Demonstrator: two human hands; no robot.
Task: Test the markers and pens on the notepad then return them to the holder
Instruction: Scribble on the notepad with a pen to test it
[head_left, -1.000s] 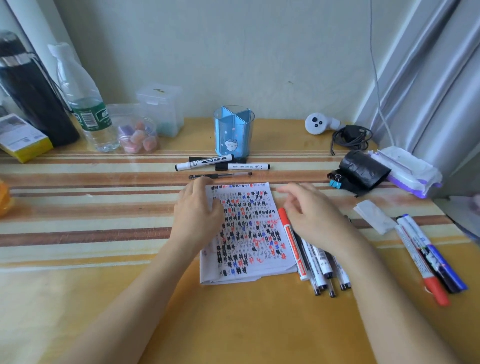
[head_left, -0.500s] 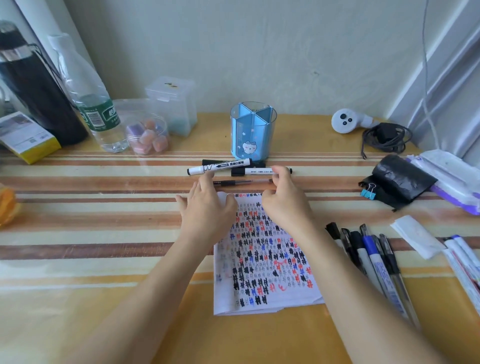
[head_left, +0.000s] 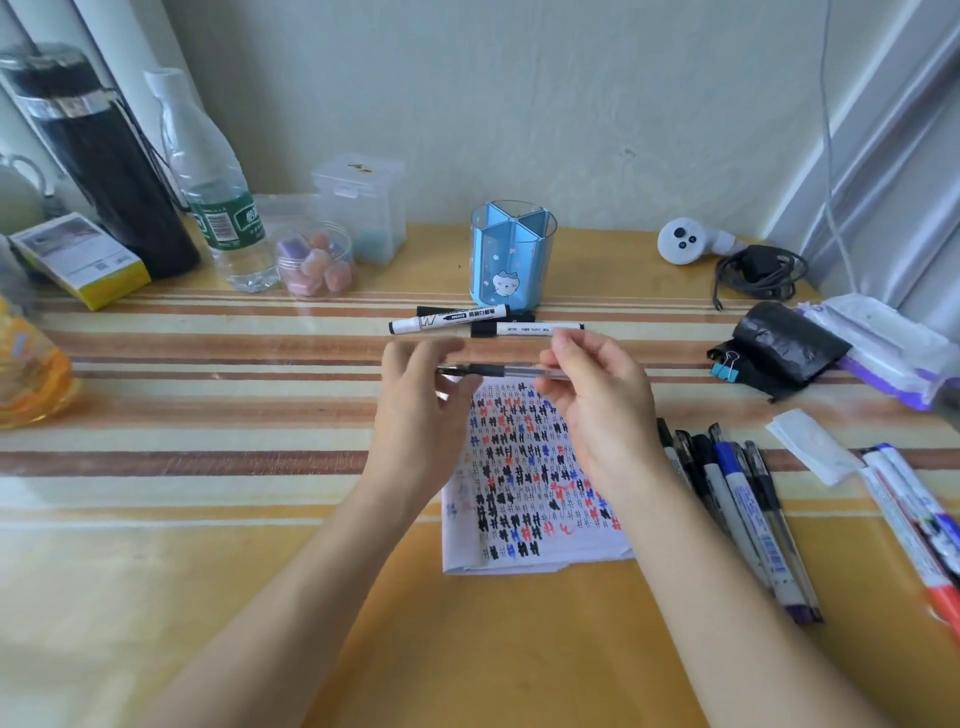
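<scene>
A clear gel pen (head_left: 511, 370) with a black grip hangs level above the top edge of the notepad (head_left: 530, 499), which is covered in black, red and blue marks. My right hand (head_left: 597, 410) pinches the pen's right end. My left hand (head_left: 421, 410) closes on its left end, thumb under the pen and fingers blurred. Behind them stands the blue holder (head_left: 511, 260), which looks empty. Two white markers (head_left: 449, 319) (head_left: 530, 329) lie in front of it. Several pens (head_left: 737, 499) lie to the right of the notepad, and more markers (head_left: 914, 519) lie at the far right.
At the back left are a black flask (head_left: 104, 171), a water bottle (head_left: 218, 197), clear boxes (head_left: 358, 208) and a yellow box (head_left: 83, 260). A black bag (head_left: 784, 348) with a binder clip, a wipes pack (head_left: 883, 343), a cable (head_left: 758, 270) and a folded tissue (head_left: 810, 447) lie to the right.
My hands left the notepad and reached to the pens in front of the holder. My right hand lifted the gel pen off the table, and my left hand has come to its other end.
</scene>
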